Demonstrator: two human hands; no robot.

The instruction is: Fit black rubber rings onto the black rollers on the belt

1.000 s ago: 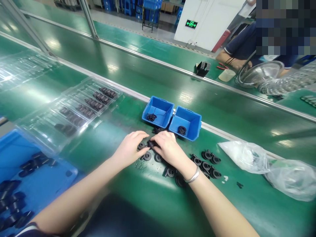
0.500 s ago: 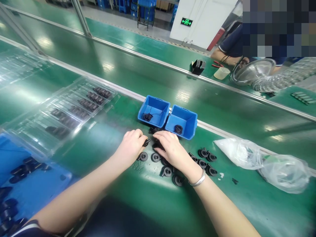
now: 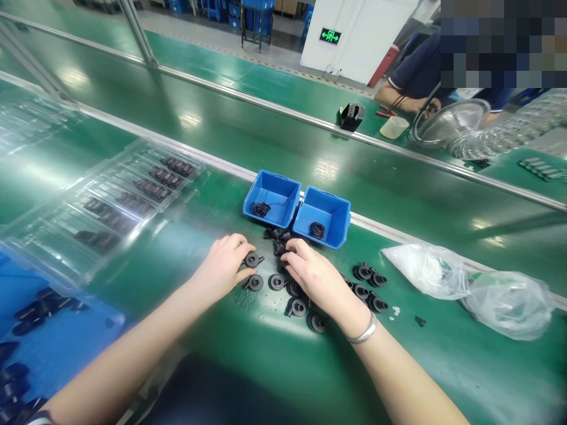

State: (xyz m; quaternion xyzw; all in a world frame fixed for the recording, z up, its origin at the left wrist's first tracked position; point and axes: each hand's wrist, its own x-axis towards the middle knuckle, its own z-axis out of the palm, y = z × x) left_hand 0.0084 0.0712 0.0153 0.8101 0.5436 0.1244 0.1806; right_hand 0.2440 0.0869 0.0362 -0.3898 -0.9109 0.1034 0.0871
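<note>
My left hand [image 3: 228, 260] is at a round black part [image 3: 252, 259], with thumb and fingers apart around its left side; whether it grips the part is unclear. Just below lies another round black part [image 3: 256, 283]. My right hand [image 3: 310, 265] reaches over small black pieces [image 3: 280, 239] in front of the bins, fingers bent, their tips partly hidden among the dark pieces. More round black parts [image 3: 297, 306] lie beside and under my right hand. Two blue bins, the left [image 3: 283, 211] and the right [image 3: 332, 227], each hold black rings.
A clear tray [image 3: 106, 206] with rows of black parts lies left, above a blue tray [image 3: 75, 348] of dark parts. Plastic bags [image 3: 509, 304] lie right. A metal rail [image 3: 266, 108] crosses behind. Another person's arm [image 3: 398, 97] is at the far right back.
My left hand's thumb and fingers have spread, and the round part there now lies flat in view. My right hand has shifted slightly right and down, uncovering black pieces. The whole view has shifted slightly.
</note>
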